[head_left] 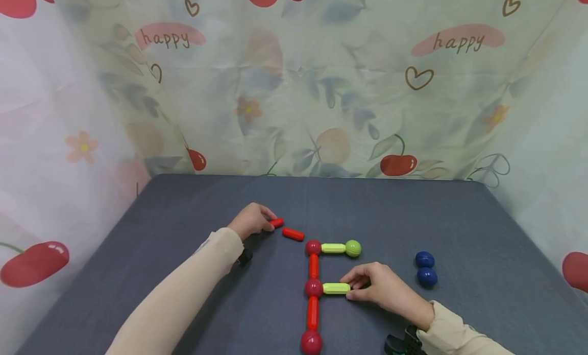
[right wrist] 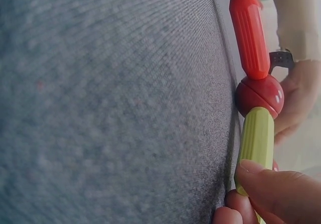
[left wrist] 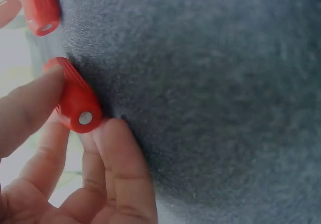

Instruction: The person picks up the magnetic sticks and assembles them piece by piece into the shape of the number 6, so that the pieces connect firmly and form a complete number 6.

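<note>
My left hand (head_left: 250,221) pinches a short red magnetic rod (left wrist: 79,96) between thumb and fingers, close over the table; a round silver magnet shows in its end. A second red rod (head_left: 293,234) lies loose just to the right of it. With thumb and fingertips, my right hand (head_left: 382,289) grips the outer end of a yellow-green rod (right wrist: 258,136). The inner end of that rod meets the middle red ball (head_left: 314,287). This ball belongs to a column of red balls and red rods (head_left: 313,313) lying on the table. From the top ball (head_left: 313,247), another yellow-green rod (head_left: 333,248) leads right to a green ball (head_left: 353,248).
Two dark blue balls (head_left: 426,277) sit against each other on the right of the grey cloth-covered table (head_left: 386,207). Behind the table hangs a patterned curtain (head_left: 298,89), which also runs along both sides. Each wrist wears a black band (head_left: 405,340).
</note>
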{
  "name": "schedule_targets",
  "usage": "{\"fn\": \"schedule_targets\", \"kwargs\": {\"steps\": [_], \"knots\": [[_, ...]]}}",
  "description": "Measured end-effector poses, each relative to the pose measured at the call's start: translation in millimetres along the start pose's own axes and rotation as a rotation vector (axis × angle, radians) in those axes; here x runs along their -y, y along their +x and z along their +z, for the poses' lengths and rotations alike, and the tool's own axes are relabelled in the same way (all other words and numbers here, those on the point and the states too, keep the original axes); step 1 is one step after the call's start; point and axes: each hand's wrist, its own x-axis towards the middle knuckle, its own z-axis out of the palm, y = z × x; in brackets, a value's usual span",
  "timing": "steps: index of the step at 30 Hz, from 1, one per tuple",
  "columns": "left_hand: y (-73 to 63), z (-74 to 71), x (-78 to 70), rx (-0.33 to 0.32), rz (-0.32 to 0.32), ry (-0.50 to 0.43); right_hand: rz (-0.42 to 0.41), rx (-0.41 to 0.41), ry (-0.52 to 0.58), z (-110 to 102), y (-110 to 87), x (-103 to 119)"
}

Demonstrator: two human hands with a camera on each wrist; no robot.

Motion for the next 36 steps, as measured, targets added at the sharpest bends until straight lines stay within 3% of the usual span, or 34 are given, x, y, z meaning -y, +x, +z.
{"fn": "schedule_targets", "kwargs": {"steps": [4,7,12,16,22,26,32,36], "knots": [[-6.2,-2.5,-1.2,-0.01,-0.009,-0.018,-0.004,0.001,0.001,1,0.6,-1],[-16.9,-3.0,-5.3,-0.009,0.023,-0.06,-0.007,0.003,0.008,1,1.0,-1],[-45.6,6.0,-16.9,0.04,0.127,-0.139,-0.005,0.007,0.018,2,0.9,-1],[-74.3,19.0,-27.7,0.096,0.225,-0.151,-0.001,0.006,0.014,2,0.8,-1],[-113.2,44.2,-40.4,0.247,0.362,-0.099,-0.014,0.003,0.012,0,1.1,-2],[-131.8,63.6,-44.1,0.368,0.41,-0.091,-0.007,0.013,0.021,-1,1.3,-3],[-143.7,92.8,-40.6,0.554,0.505,-0.033,-0.012,0.018,0.019,-2,1.8,-4],[-143.5,107.4,-37.9,0.605,0.605,0.122,0.001,0.022,0.023,-2,2.5,-4]]}}
